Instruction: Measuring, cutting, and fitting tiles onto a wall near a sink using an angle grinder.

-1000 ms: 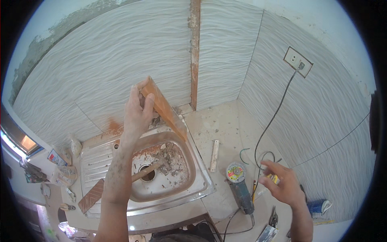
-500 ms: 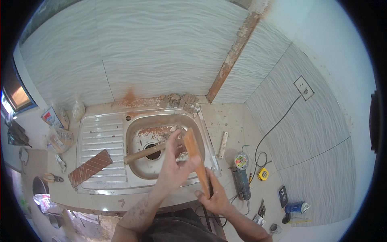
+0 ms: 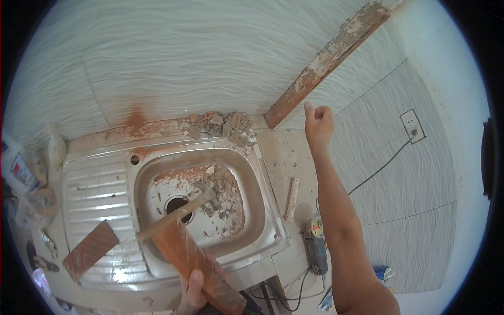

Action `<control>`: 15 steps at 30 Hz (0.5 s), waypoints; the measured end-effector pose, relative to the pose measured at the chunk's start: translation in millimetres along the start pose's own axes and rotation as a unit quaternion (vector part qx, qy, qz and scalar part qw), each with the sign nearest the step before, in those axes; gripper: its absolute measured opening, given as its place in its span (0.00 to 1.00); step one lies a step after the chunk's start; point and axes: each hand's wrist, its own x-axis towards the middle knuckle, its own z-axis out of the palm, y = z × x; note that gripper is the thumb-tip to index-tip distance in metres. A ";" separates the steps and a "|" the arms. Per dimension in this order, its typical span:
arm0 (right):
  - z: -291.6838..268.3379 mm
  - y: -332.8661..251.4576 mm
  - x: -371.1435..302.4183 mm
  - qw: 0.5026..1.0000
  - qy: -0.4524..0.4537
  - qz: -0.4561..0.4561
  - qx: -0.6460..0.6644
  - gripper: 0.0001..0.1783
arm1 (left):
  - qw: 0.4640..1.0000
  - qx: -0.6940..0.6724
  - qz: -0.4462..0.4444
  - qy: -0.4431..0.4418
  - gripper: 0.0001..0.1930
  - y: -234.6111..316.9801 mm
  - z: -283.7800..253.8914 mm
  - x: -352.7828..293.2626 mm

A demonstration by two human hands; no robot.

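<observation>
My left hand [image 3: 194, 289] grips a long terracotta-coloured tile strip [image 3: 197, 257], thumb on its face, the strip slanting over the sink's front edge. My right arm reaches far forward. At its end, my right hand [image 3: 319, 128] is closed with the thumb up, near the foot of a bare, rough vertical strip [image 3: 325, 63] in the wall tiling; nothing shows in it. Across the steel sink [image 3: 257, 210] lies a wooden handle [image 3: 181, 212], its far end among rubble. A second brown tile piece [image 3: 92, 249] rests on the ribbed drainboard [image 3: 100, 184].
Broken rubble [image 3: 223, 126] is heaped along the sink's back edge. Right of the sink lie a pale narrow strip [image 3: 292, 199] and an angle grinder [image 3: 316, 247] with its cord. A cable [image 3: 378, 173] hangs from a wall socket [image 3: 412, 126]. Bags [image 3: 39, 205] stand at the left.
My right hand has let go of the tile strip and stretched forward to the wall. The left hand has lowered the strip toward the sink's front edge. The view has shifted closer.
</observation>
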 end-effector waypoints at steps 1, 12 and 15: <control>20.9 5.6 11.3 1.000 -0.004 0.004 -0.005 0.22 | 1.000 -0.001 -0.007 0.001 0.33 -5.8 -5.9 -3.1; 97.6 40.2 35.9 0.993 0.110 0.004 0.035 0.31 | 0.989 -0.029 -0.075 0.123 0.41 -35.7 -25.4 31.6; 92.6 46.4 42.7 0.992 0.105 0.019 0.063 0.32 | 0.992 0.001 -0.050 0.116 0.44 -25.0 -17.5 52.6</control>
